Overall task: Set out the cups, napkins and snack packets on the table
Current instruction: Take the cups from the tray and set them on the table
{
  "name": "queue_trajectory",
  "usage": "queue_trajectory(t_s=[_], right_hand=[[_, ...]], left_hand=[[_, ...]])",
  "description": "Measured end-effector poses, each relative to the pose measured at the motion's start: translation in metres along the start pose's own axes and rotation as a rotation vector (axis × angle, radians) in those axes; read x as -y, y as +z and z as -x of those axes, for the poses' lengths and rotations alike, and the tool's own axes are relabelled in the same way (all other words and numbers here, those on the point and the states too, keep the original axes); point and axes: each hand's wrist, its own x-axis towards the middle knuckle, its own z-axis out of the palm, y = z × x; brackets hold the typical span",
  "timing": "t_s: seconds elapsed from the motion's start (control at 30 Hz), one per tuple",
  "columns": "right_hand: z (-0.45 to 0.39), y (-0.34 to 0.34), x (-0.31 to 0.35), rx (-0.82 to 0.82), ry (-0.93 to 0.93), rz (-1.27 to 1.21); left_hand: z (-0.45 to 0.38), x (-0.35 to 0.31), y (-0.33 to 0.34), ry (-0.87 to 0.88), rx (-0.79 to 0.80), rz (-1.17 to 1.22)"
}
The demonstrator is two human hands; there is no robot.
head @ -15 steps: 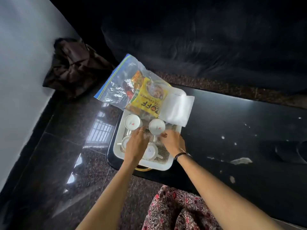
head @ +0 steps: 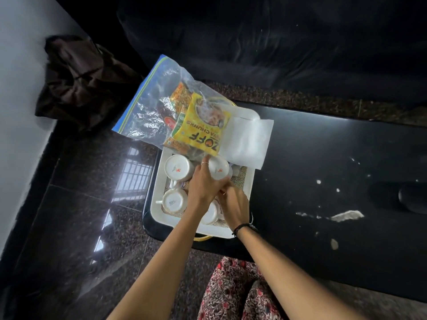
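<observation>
A white tray [head: 155, 199] sits on the left end of the black table [head: 323, 162]. Several white cups stand upside down in it: far left [head: 178, 168], far right [head: 219, 169], near left [head: 172, 200] and near right [head: 211, 213], the last partly hidden. My left hand [head: 203, 184] reaches across and wraps the left side of the far right cup. My right hand [head: 234, 204] lies over the near right cup, and its fingertips meet the far right cup's near edge. A zip bag [head: 154, 100] with a yellow snack packet [head: 203, 130] and white napkins [head: 247, 140] rest on the tray's far end.
White crumbs and a paper scrap [head: 346, 215] lie on the table to the right. A dark round object [head: 413, 197] sits near the right edge. A dark sofa [head: 277, 42] stands beyond the table, and crumpled dark cloth [head: 78, 82] lies on the glossy floor.
My left hand has moved right and forward from the near cups onto the far right cup. My right hand has closed in beside it.
</observation>
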Motion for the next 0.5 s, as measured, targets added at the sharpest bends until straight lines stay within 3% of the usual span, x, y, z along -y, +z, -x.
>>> queue_trajectory(t_s=[0.1,0.2,0.33,0.43,0.5], right_hand=[[0.002,-0.013,-0.005,0.007,-0.057,-0.004],[0.004,-0.033,-0.011,0.021,0.001,-0.169],[0.014,-0.061,-0.028,-0.089,0.172,-0.603],[0.016,-0.087,-0.038,-0.192,0.397,-1.080],[0.013,-0.109,-0.047,-0.161,0.455,-1.200]], left_hand=[[0.006,-0.009,0.002,0.047,-0.066,0.047],[0.019,-0.019,0.004,0.045,-0.116,0.221],[0.032,-0.033,0.013,-0.003,-0.090,0.453],[0.042,-0.047,0.026,0.019,0.034,0.699],[0.049,-0.055,0.038,0.042,0.133,0.783]])
